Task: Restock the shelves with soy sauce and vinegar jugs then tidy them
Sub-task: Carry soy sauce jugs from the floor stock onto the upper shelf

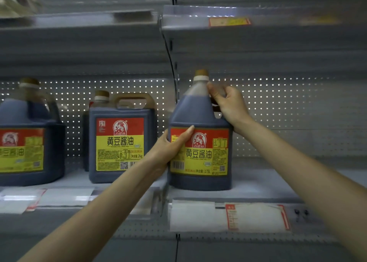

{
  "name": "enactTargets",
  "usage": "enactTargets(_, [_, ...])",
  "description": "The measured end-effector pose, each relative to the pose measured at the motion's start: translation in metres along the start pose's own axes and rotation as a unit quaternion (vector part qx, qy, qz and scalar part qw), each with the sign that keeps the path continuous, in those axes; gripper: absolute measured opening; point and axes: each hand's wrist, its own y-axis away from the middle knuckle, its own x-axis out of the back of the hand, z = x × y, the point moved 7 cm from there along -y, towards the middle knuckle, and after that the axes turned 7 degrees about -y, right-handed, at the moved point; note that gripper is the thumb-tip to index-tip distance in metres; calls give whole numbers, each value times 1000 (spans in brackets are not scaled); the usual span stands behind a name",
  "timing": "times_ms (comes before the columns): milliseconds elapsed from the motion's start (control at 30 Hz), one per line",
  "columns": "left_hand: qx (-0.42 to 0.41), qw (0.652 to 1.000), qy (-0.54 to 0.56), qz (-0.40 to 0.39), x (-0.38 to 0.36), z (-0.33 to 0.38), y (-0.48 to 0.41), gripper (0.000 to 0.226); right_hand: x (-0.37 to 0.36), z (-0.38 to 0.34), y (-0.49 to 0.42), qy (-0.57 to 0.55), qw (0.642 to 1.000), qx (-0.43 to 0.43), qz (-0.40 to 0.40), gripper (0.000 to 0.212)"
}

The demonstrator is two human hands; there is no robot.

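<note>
Three soy sauce jugs show red-and-yellow labels along one shelf (pixel 258 190) level: left jug (pixel 25 142), middle jug (pixel 119 142) and right jug (pixel 200 152). One more dark jug (pixel 85 138) sits partly hidden behind the middle one. Two hands are on the right jug, which stands upright at the left end of the right-hand bay. Left hand (pixel 168 148) clasps the jug's left side, thumb laid across the label, fingers hidden round the side. Right hand (pixel 228 104) grips the handle just below the cap (pixel 201 75), fingers curled round it.
</note>
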Motion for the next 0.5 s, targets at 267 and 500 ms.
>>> enactTargets(267, [20,999,-34,37,6,-27,-30,74,-6,42,-23,-21,999,-24,-19,23])
enactTargets(500, [17,995,-30,96,7,-37,-39,47,-5,61,-34,-10,999,-38,-26,23])
